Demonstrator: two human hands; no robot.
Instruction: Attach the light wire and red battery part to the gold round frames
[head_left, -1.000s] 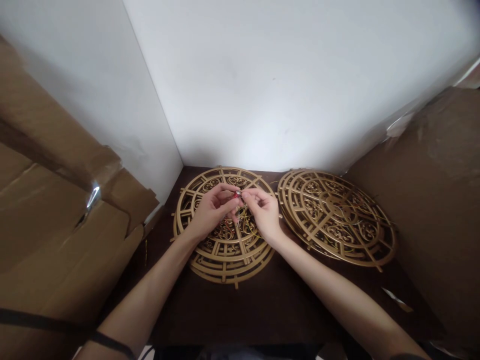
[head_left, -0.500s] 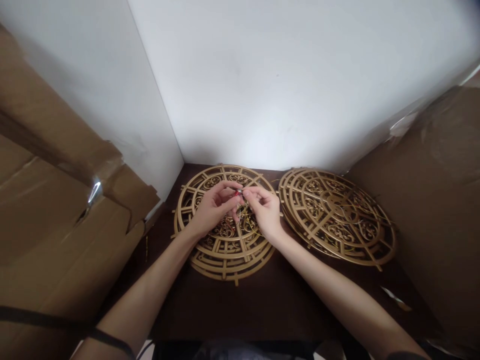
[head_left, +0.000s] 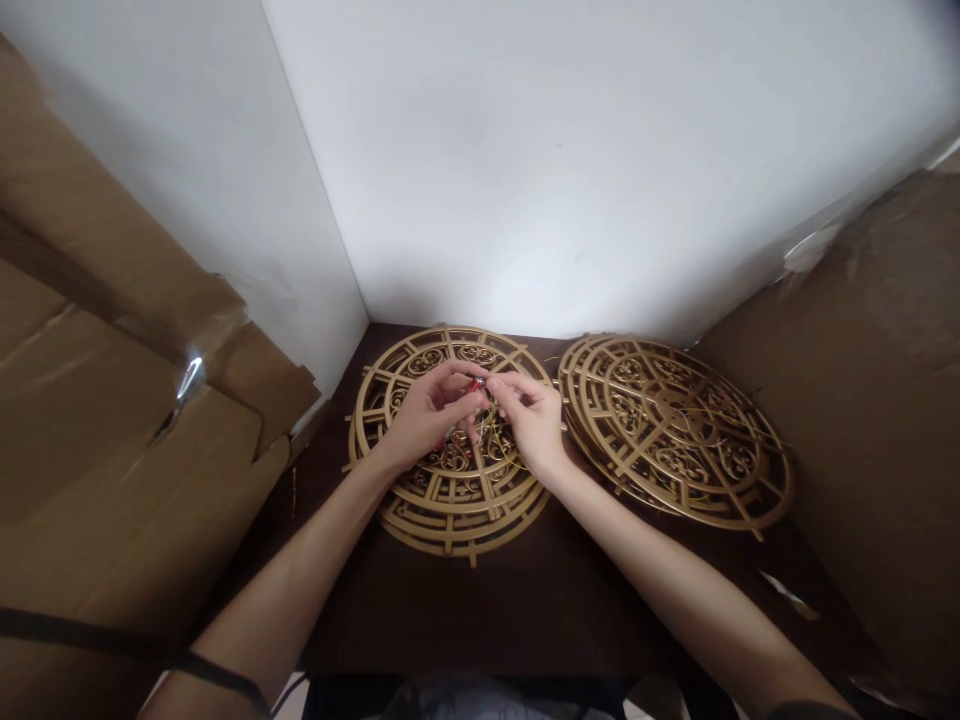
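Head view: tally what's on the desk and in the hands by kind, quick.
Stacks of gold fretwork discs: 2, left stack and right stack
Small red piece: 1, pinched between left hand and right hand
Cardboard boxes: 2, left box, right box
Total: 5

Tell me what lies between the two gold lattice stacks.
Head view: only a narrow strip of dark table separates the left stack from the right stack.
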